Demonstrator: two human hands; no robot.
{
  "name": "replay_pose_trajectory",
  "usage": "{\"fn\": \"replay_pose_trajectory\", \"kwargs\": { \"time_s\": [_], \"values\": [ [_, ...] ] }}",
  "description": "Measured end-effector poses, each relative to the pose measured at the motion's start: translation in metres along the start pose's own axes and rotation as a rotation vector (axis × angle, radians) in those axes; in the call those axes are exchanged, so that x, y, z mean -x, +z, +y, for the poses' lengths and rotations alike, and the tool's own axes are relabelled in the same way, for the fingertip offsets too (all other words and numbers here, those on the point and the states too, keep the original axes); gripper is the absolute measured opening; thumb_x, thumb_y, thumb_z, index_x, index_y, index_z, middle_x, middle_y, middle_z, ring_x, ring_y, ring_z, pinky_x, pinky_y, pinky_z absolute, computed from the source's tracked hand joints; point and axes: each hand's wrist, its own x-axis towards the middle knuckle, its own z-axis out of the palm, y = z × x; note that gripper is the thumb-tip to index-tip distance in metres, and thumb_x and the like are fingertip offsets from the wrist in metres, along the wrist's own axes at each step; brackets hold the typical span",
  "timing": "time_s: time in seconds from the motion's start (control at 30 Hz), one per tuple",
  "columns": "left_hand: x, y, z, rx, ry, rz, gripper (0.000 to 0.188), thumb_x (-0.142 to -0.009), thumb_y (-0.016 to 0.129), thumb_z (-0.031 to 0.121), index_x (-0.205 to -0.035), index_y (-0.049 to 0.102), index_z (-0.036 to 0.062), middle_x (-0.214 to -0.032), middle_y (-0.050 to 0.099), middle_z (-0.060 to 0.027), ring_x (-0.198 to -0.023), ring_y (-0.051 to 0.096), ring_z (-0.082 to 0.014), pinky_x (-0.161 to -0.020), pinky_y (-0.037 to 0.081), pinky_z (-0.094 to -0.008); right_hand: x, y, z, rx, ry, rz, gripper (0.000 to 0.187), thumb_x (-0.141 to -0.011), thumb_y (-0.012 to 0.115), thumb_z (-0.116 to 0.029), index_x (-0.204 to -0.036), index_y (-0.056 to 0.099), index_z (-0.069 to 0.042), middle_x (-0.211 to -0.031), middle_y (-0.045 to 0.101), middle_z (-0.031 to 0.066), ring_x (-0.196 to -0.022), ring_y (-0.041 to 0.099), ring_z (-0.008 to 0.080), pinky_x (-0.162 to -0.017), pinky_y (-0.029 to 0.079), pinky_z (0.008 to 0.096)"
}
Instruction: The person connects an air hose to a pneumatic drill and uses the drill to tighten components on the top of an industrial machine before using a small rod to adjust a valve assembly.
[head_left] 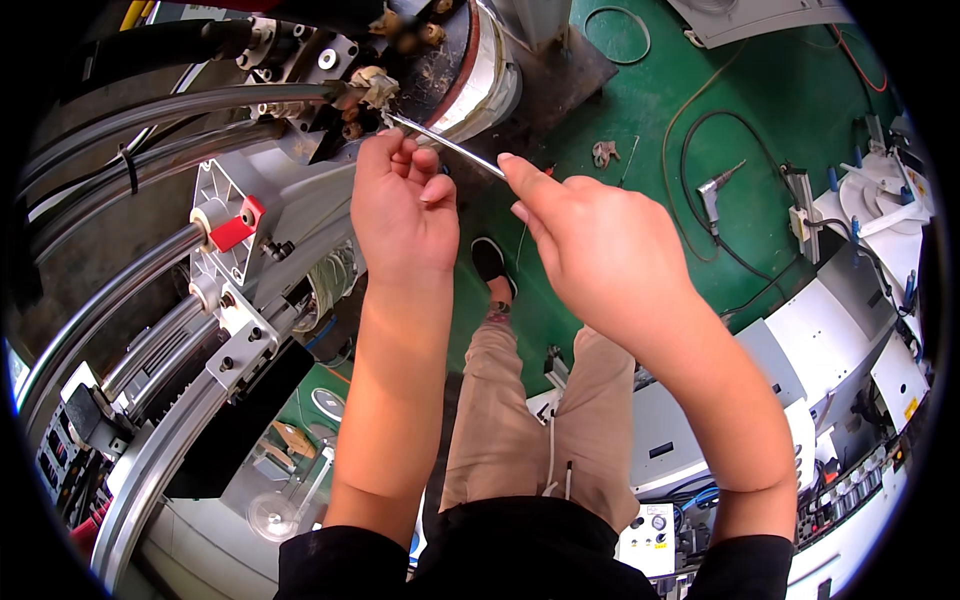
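Head: R hand (608,235) grips rod (450,146) nr drum (492,85); L hand (405,210) half-curled, hold unclear.

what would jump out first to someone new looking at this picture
Probably the slim metal rod near the top centre, held by the right grip and slanting up-left toward the machinery, with the left grip curled close beside its far end. Next, the bright red piece on the white bracket at left. Then the grey tool with its dark looping cable, on the green floor at right.
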Motion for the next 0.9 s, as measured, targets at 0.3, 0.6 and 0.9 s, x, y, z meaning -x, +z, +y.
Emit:
{"fn": "replay_pose_trajectory", "kwargs": {
  "time_s": [0.3, 0.6, 0.9],
  "values": [
    [0.008, -0.007, -0.010, -0.106, 0.074, 0.022, 0.008, -0.095, 0.060, 0.010, -0.089, 0.056, 0.0082, -0.077, 0.059, 0.0022, -0.066, 0.057, -0.0051, -0.042, 0.032, -0.0181, 0.019, 0.028, -0.004, -0.198, 0.143, 0.015, 0.038, -0.094, 0.064, -0.021, -0.132, 0.063, -0.014, -0.077, 0.066, 0.0115, -0.064, 0.065, 0.0322, -0.056, 0.053, 0.0416],
    [0.014, -0.018, -0.002, -0.210, 0.127, -0.063, 0.004, -0.093, 0.061, 0.011, -0.093, 0.057, 0.0109, -0.079, 0.056, 0.0031, -0.065, 0.050, -0.0057, -0.043, 0.030, -0.0191, 0.045, 0.048, 0.007, -0.285, 0.168, 0.079, 0.038, -0.095, 0.064, -0.018, -0.132, 0.063, -0.013, -0.074, 0.064, 0.0100, -0.061, 0.063, 0.0267, -0.057, 0.051, 0.0374],
    [0.007, -0.023, -0.015, -0.297, 0.250, -0.095, 0.006, -0.091, 0.059, 0.007, -0.095, 0.055, 0.0071, -0.075, 0.054, -0.0002, -0.061, 0.050, -0.0063, -0.044, 0.032, -0.0179, -0.031, 0.068, -0.007, -1.136, 0.437, 0.269, 0.021, -0.088, 0.071, -0.020, -0.092, 0.070, 0.000, -0.072, 0.066, 0.0091, -0.065, 0.062, 0.0173, -0.059, 0.048, 0.0310]
  ]
}}
